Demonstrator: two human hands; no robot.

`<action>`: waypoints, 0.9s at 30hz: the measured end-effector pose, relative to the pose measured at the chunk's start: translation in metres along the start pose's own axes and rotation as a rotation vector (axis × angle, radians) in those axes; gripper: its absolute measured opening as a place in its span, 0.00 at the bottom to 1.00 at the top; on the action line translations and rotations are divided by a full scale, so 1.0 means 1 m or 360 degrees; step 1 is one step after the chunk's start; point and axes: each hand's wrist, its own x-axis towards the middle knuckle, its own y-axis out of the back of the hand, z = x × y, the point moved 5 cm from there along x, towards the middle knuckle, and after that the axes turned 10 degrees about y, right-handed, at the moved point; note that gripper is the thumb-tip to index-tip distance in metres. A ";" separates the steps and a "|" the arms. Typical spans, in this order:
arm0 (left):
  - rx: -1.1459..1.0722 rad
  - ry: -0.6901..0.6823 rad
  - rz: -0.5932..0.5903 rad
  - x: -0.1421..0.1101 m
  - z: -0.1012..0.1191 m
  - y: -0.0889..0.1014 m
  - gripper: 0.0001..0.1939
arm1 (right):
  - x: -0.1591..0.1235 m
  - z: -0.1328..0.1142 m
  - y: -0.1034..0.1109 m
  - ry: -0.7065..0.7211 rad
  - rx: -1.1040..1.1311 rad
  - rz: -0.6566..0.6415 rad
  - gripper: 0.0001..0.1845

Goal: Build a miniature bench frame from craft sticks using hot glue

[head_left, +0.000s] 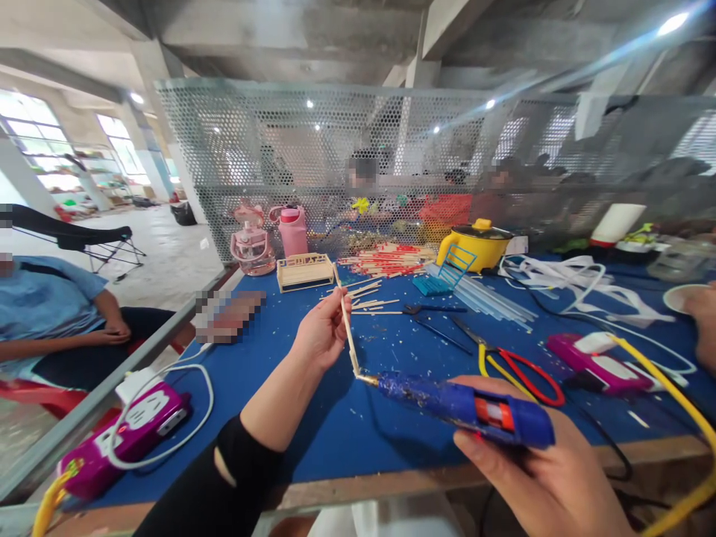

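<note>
My right hand (537,462) is wrapped around a blue glue gun (414,395), nozzle at the stick's lower end; can't tell if touching. My left hand (321,335) pinches that stick (347,328) above the blue table (313,447). Risk, I'd say: squeezing too hard blobs glue; a slipping grip puts fingers near a hot tip. Stick: thin, pale, wood-looking, tilted. Beyond: loose sticks (372,304), then small wooden frame (305,284).

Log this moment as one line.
left hand: pinching thin wooden stick | right hand: holding blue glue gun | nozzle: at stick's lower end | nearby: pliers, scissors
</note>
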 end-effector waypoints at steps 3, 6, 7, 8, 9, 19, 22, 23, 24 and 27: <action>0.0007 0.0004 0.0005 0.000 0.000 0.000 0.07 | 0.001 0.001 -0.001 0.0009 -0.0020 -0.0003 0.12; 0.0018 0.0002 0.0017 0.000 0.000 0.000 0.06 | 0.000 0.001 -0.001 0.0003 -0.0035 -0.0010 0.12; 0.0021 -0.0003 0.0017 0.000 0.000 0.000 0.06 | -0.001 0.001 -0.001 0.0000 -0.0040 -0.0008 0.12; 0.0024 -0.0008 0.0016 0.000 0.000 0.000 0.06 | -0.002 0.002 -0.001 -0.0003 -0.0046 -0.0004 0.12; 0.0026 -0.0014 0.0016 0.001 0.000 0.001 0.06 | -0.003 0.002 -0.001 -0.0008 -0.0049 0.0001 0.12; 0.0063 -0.0010 -0.0022 0.000 -0.002 0.000 0.07 | -0.003 0.006 -0.003 -0.0046 0.0009 0.0003 0.12; 0.0067 -0.0004 -0.0027 0.000 -0.003 0.000 0.07 | -0.006 0.009 -0.004 -0.0069 0.0026 -0.0007 0.11; 0.0068 -0.0003 -0.0028 0.000 -0.003 0.000 0.06 | -0.007 0.009 -0.004 -0.0069 0.0025 -0.0005 0.11; 0.0070 -0.0006 -0.0027 0.000 -0.003 0.000 0.05 | -0.008 0.010 -0.003 -0.0070 0.0021 0.0001 0.11; 0.0118 0.0016 -0.0034 -0.003 -0.006 -0.003 0.04 | -0.005 0.016 0.005 -0.0104 -0.0019 0.0122 0.10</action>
